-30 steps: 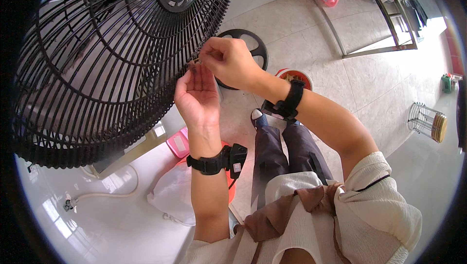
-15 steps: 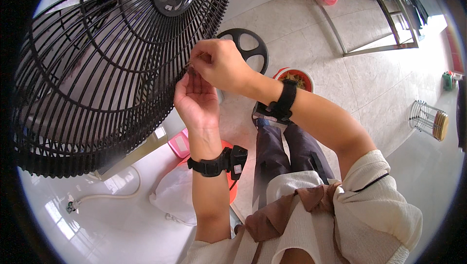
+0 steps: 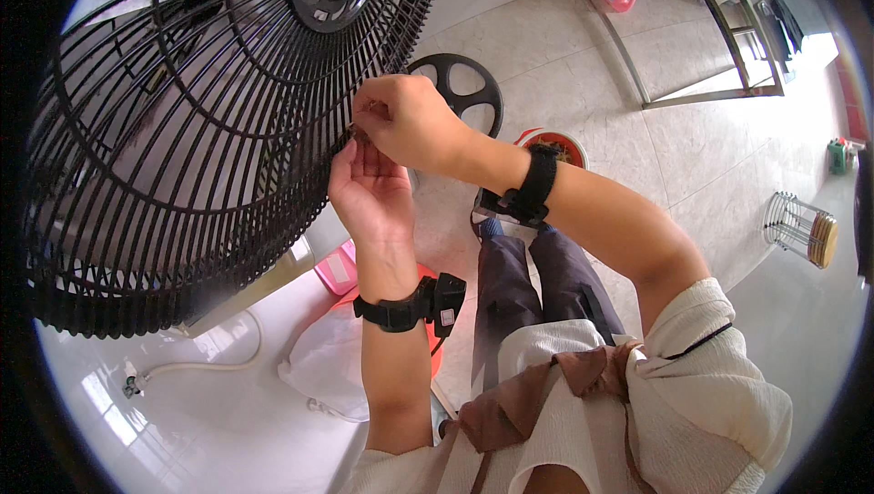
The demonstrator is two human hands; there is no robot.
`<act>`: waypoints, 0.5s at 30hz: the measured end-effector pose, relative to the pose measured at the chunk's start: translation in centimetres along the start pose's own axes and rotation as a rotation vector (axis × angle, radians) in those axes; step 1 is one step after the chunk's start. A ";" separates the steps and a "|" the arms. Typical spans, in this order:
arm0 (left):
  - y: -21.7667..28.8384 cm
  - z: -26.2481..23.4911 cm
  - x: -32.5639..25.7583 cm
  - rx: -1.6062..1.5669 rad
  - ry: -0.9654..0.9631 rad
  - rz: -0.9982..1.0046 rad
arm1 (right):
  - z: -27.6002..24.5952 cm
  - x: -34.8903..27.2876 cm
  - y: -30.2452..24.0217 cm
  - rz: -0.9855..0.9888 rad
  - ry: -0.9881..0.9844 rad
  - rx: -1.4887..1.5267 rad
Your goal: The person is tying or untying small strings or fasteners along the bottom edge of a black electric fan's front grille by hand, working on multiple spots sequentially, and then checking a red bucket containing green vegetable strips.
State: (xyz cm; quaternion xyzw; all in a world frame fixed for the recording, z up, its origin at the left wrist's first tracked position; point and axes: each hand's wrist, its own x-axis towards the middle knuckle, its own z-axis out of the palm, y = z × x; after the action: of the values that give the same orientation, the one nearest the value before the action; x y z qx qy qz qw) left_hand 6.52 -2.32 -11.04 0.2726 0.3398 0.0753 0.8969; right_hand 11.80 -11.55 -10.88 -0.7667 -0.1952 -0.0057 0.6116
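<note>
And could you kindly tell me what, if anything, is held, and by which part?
It cannot be told: the right hand curls beside the black fan grille, its grip mostly hidden; the left hand, palm up, shows nothing held.

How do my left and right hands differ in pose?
Your left hand is open, palm up; your right hand is curled inward. Your left hand is lower in the picture; your right hand higher. Both are beside the black fan. Both wrists wear black bands.
</note>
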 end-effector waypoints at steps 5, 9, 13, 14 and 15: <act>0.0 -0.2 0.0 -0.025 -0.045 -0.018 | -0.3 -0.7 0.6 0.416 -0.001 0.324; -0.1 0.3 -0.2 -0.018 -0.037 -0.016 | -0.2 -1.2 1.8 0.479 -0.027 0.441; -0.1 0.4 -0.2 -0.028 -0.023 -0.020 | -0.5 -0.9 1.2 0.468 0.018 0.460; -0.1 0.5 -0.3 -0.025 -0.017 -0.012 | -0.4 -0.8 1.1 0.462 0.050 0.454; -0.1 0.6 -0.3 -0.021 -0.011 -0.005 | -0.2 -0.8 1.2 0.462 0.051 0.455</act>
State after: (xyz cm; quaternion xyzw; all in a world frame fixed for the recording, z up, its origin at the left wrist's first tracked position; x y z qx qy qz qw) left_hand 6.63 -2.79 -10.58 0.2628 0.3349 0.0753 0.9017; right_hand 11.49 -12.18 -12.12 -0.6340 0.0031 0.1579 0.7571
